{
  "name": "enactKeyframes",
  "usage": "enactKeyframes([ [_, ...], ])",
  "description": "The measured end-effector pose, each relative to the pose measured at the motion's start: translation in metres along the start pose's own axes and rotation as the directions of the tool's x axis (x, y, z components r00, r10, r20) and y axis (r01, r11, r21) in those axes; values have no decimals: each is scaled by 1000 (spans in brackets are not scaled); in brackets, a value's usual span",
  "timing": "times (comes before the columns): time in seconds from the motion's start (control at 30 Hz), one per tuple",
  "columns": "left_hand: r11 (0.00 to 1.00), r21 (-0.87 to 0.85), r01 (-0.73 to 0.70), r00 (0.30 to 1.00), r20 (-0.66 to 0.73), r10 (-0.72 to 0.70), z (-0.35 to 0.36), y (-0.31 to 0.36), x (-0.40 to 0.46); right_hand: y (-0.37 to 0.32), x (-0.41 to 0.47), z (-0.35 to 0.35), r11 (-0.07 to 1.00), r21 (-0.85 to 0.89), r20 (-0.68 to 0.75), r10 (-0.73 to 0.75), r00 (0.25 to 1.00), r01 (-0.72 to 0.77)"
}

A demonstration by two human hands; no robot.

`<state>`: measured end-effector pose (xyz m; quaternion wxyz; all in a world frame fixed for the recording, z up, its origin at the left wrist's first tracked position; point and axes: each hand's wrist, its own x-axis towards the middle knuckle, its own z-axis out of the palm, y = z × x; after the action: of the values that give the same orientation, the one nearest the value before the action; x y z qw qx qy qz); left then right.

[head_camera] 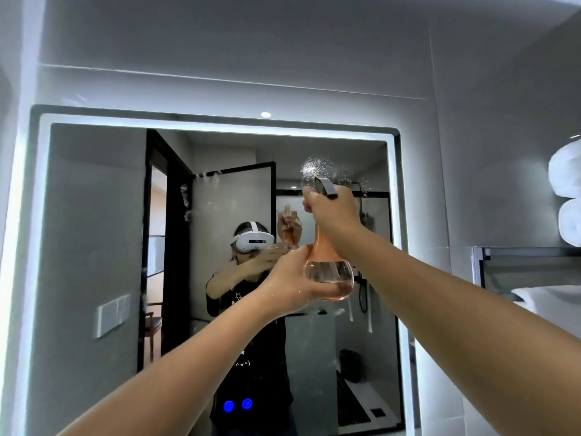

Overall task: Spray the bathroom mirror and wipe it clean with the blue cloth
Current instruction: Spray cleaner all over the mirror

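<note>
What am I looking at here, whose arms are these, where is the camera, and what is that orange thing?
This is one picture from a camera worn on a person's head, looking forward, so the two bare arms are the wearer's own. They face a light-edged bathroom wall mirror, which reflects the person. The right hand grips the grey trigger top of an orange, bulb-shaped clear spray bottle; the left hand cups its base. A mist of fine droplets hangs above the nozzle, and wet streaks show on the glass. Rolled white towels sit on the right. No blue cloth is visible.
</note>
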<state>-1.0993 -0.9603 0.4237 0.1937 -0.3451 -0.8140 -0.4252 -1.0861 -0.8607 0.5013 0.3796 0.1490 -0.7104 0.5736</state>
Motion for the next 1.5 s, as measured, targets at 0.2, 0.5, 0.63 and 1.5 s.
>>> enactKeyframes([
  [0.2,999,39,-14,1000,6,14,-31,-8,-18,-12,-9,33,1000,26,-38,14,999,-13],
  [0.5,998,59,-5,999,44,3,-58,-5,-19,-25,-4,51,997,60,-104,54,993,-48],
  [0.63,999,42,13,999,48,-15,-53,-4,-18,-23,0,51,996,66,-114,73,991,-65],
  [1.5,997,11,81,996,-30,-81,-20,-2,-9,2,7,26,999,39,38,27,999,-29],
])
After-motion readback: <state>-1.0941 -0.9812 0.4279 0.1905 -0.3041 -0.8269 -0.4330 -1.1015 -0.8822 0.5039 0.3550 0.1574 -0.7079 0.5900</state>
